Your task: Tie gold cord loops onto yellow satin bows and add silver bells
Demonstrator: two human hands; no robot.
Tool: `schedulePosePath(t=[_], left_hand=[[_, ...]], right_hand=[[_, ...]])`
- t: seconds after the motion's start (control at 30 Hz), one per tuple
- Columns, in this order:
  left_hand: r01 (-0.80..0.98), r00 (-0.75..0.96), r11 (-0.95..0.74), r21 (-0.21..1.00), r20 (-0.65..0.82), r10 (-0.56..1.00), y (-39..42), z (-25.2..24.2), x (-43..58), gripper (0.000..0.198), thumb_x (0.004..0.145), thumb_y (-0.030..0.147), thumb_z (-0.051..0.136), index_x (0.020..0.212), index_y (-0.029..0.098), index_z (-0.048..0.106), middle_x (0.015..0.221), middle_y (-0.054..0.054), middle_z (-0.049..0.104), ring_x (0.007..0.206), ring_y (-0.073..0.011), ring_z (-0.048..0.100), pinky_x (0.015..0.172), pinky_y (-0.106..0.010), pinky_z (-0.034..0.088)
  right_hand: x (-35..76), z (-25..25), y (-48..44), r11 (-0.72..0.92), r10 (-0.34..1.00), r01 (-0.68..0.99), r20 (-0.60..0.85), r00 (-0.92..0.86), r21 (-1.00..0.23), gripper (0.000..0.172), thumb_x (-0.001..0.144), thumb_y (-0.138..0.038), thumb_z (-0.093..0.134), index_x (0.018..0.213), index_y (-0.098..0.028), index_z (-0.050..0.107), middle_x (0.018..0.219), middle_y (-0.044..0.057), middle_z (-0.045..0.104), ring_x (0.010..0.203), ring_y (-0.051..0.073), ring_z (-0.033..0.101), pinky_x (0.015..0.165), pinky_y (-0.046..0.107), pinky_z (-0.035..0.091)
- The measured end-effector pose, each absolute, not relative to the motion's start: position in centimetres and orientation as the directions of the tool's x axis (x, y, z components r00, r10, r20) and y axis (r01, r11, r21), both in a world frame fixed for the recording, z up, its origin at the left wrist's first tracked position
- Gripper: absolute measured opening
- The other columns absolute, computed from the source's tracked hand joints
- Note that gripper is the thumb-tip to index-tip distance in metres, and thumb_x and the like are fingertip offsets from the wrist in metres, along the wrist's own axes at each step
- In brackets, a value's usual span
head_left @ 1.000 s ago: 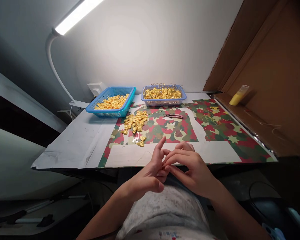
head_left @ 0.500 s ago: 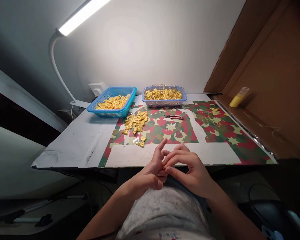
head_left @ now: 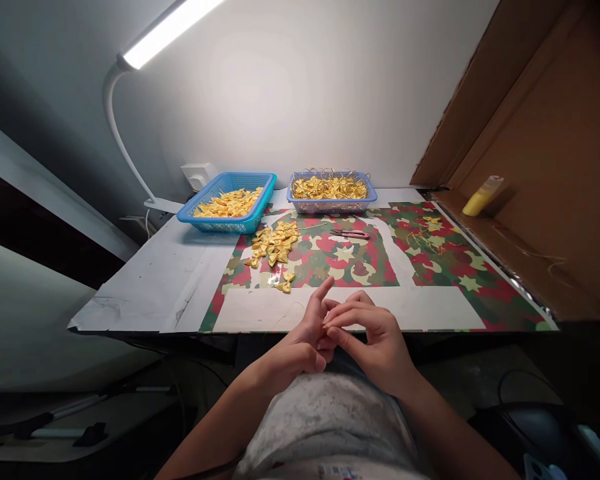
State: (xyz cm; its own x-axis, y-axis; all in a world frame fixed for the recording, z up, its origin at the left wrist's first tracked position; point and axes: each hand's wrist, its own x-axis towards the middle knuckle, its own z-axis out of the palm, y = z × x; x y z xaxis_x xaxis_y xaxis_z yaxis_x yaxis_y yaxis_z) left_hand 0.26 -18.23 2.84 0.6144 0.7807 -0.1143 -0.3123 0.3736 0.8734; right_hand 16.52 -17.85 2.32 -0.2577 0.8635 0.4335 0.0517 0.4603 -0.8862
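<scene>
My left hand (head_left: 300, 343) and my right hand (head_left: 375, 340) meet in front of my chest, just below the table's front edge. Their fingertips pinch together around something small that I cannot make out; the left index finger points up. On the camouflage-patterned mat (head_left: 410, 267) lies a loose heap of small yellow bows (head_left: 274, 245), with a single bow (head_left: 285, 281) nearest my hands. Behind them stand a blue basket (head_left: 230, 203) of flat yellow pieces and a second, paler basket (head_left: 333, 189) of bows with gold loops.
Small pink snips (head_left: 351, 234) lie on the mat near the paler basket. Gold thread (head_left: 423, 235) lies at the mat's right. A yellow glue bottle (head_left: 481, 195) rests on the brown cardboard wall at right. A white desk lamp (head_left: 130, 107) arches over the left side.
My hands stay joined and have shifted slightly; the right fingers have curled in closer to the left. The view has drifted a little.
</scene>
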Motion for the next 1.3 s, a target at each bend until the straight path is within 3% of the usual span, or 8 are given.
schedulePosePath(t=[0.37,0.7,0.97,1.3], left_hand=[[-0.284,0.59,0.394,0.874,-0.165,0.79,-18.1,2.9,0.2,0.106,0.05,0.017,0.054,0.146,0.045,0.019,0.108,0.001,0.035,0.066,-0.009,0.031,0.055,-0.025,0.016],[-0.319,0.571,0.409,0.855,-0.171,0.803,-18.1,3.1,0.5,0.1,0.049,0.016,0.053,0.142,0.042,0.025,0.108,0.0,0.033,0.061,-0.0068,0.027,0.055,-0.026,0.016],[-0.365,0.51,0.404,0.839,-0.182,0.84,-18.4,3.6,0.7,0.083,0.057,0.029,0.052,0.138,0.033,0.034,0.109,-0.003,0.039,0.061,-0.0082,0.028,0.055,-0.027,0.016],[-0.309,0.385,0.332,0.891,-0.202,0.901,-18.7,3.6,1.5,0.081,0.065,0.043,0.053,0.143,0.037,0.029,0.108,-0.001,0.037,0.063,-0.0094,0.031,0.056,-0.026,0.016]], right_hand=[[16.3,1.9,-18.1,0.445,0.875,0.066,0.418,-0.245,-0.893,0.013,0.079,-0.016,0.073,0.077,-0.028,0.077,0.083,0.002,0.076,0.088,0.021,0.057,0.081,0.04,0.05],[16.0,1.6,-18.0,0.413,0.898,0.039,0.4,-0.186,-0.91,0.012,0.083,-0.019,0.069,0.077,-0.027,0.077,0.08,0.003,0.076,0.084,0.022,0.06,0.078,0.041,0.051],[16.4,1.5,-17.9,0.318,0.927,-0.023,0.316,-0.201,-0.948,0.008,0.082,-0.026,0.071,0.076,-0.027,0.076,0.079,0.003,0.074,0.09,0.022,0.06,0.085,0.042,0.05],[16.1,2.1,-18.7,0.28,0.946,0.098,0.257,-0.197,-0.955,0.009,0.081,-0.024,0.072,0.074,-0.028,0.076,0.089,0.003,0.076,0.096,0.024,0.057,0.087,0.044,0.049]])
